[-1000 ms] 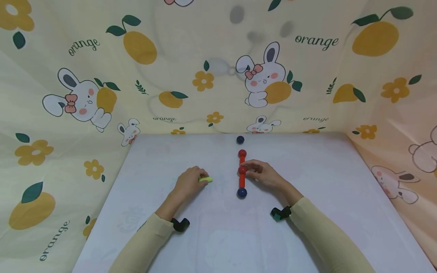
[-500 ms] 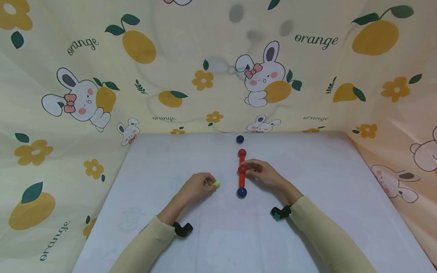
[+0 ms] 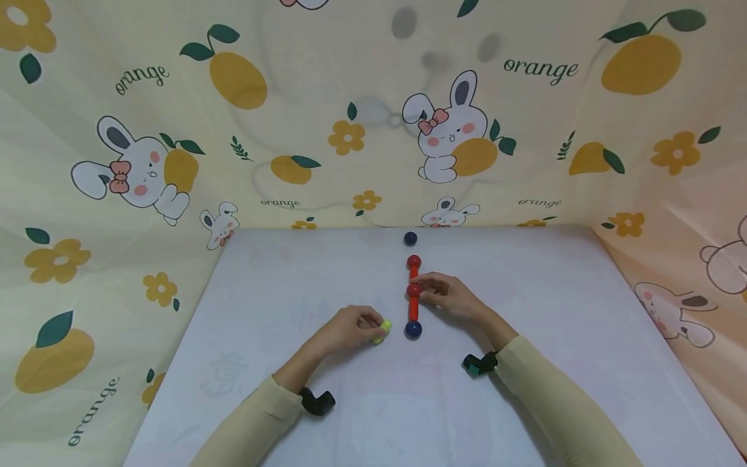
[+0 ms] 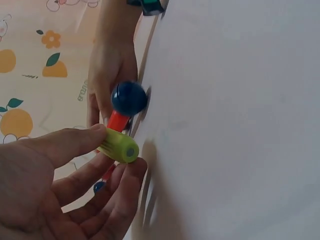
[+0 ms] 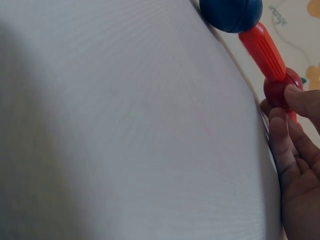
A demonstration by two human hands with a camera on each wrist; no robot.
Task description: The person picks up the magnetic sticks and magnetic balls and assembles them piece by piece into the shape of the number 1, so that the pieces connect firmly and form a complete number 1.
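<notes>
Between thumb and fingers, my left hand (image 3: 350,327) pinches a short yellow-green rod (image 4: 120,146), tilted, just left of the chain's near end and apart from it. My right hand (image 3: 455,296) grips the middle red ball (image 5: 280,90) of a straight chain on the table. From near to far, that chain runs a dark blue ball (image 3: 413,329), a red rod (image 5: 263,51), the gripped red ball, another red rod partly hidden by fingers, and a far red ball (image 3: 414,261).
A loose dark blue ball (image 3: 410,239) lies beyond the chain by the back edge of the white table (image 3: 502,259). Behind and at the sides hangs a patterned cloth (image 3: 350,78) with rabbits and oranges. Both wrists wear small black cameras.
My left hand has moved right and nearer the body, bringing the yellow-green rod close to the blue ball and turning it from level to tilted. My right hand and the chain stay put.
</notes>
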